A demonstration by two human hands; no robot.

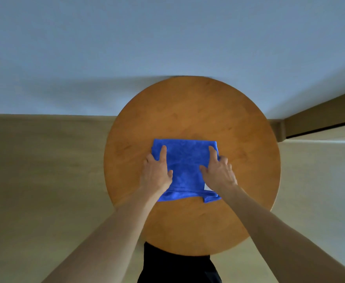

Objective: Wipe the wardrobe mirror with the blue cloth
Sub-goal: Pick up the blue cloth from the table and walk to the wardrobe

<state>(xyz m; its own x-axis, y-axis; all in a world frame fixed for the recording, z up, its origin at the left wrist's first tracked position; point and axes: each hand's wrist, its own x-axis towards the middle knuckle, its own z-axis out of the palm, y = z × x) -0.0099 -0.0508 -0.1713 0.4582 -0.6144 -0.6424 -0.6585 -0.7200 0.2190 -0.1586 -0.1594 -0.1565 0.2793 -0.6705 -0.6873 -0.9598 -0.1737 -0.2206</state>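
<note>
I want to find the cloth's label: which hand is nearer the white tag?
Right. The right hand rests on the blue cloth just above the white tag; the left hand presses the cloth's opposite side.

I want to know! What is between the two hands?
Head view: only blue cloth lies between the left hand and right hand, on the round wooden table.

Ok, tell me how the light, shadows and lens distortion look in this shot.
Head view: soft, even light, no glare on the table; a faint shadow spreads left behind it on the wall; wide-angle lens stretches the forearms; cloth and hands reasonably sharp.
</note>
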